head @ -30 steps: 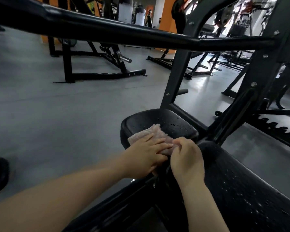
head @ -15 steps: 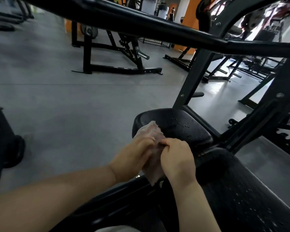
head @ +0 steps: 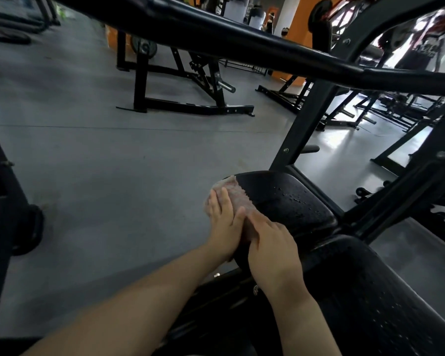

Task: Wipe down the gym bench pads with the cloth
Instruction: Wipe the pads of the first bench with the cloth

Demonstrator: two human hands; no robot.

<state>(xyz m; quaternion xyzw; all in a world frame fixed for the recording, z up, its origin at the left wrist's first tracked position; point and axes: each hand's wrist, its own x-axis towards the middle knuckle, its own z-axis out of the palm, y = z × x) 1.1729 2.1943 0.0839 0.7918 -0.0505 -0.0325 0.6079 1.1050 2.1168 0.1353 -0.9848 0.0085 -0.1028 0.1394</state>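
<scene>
Fingers (head: 217, 201) of the left hand (head: 222, 222) lie straight and close together, pressing the cloth (head: 238, 195) flat over the left edge of the seat pad (head: 288, 199); just right of them, the right hand (head: 270, 242) rests on the cloth's near end, its fingers extended rather than curled. To wipe well, keep both palms flat and drag the cloth rightward across the pad, through the droplets (head: 297, 200) beading near its middle; then treat the back pad (head: 375, 304), nearer and to the right.

Pale pinkish speckled cloth (head: 235, 195); black seat pad (head: 280, 199) dotted with droplets; black frame (head: 242, 42); grey floor (head: 100, 163); orange wall (head: 302, 14).
</scene>
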